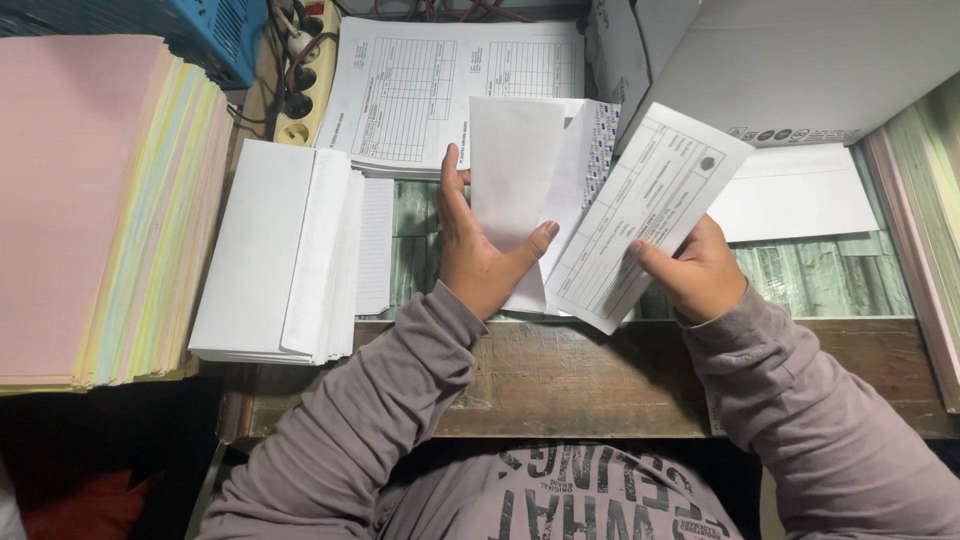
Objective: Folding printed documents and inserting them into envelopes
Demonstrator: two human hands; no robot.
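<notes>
My left hand [478, 258] holds a white envelope [520, 180] upright, its flap open to show a patterned lining. My right hand [698, 272] grips a folded printed form [640, 215] by its lower edge, tilted, with its left side lying against the envelope's opening. Both hands hover over the front of a wooden desk [580, 375].
A stack of white envelopes [285, 255] lies to the left, beside a tall pile of pastel paper [100, 210]. Printed forms [440, 85] lie at the back, with a power strip [305, 85] next to them. A cardboard box [790, 65] and another envelope [800, 195] are on the right.
</notes>
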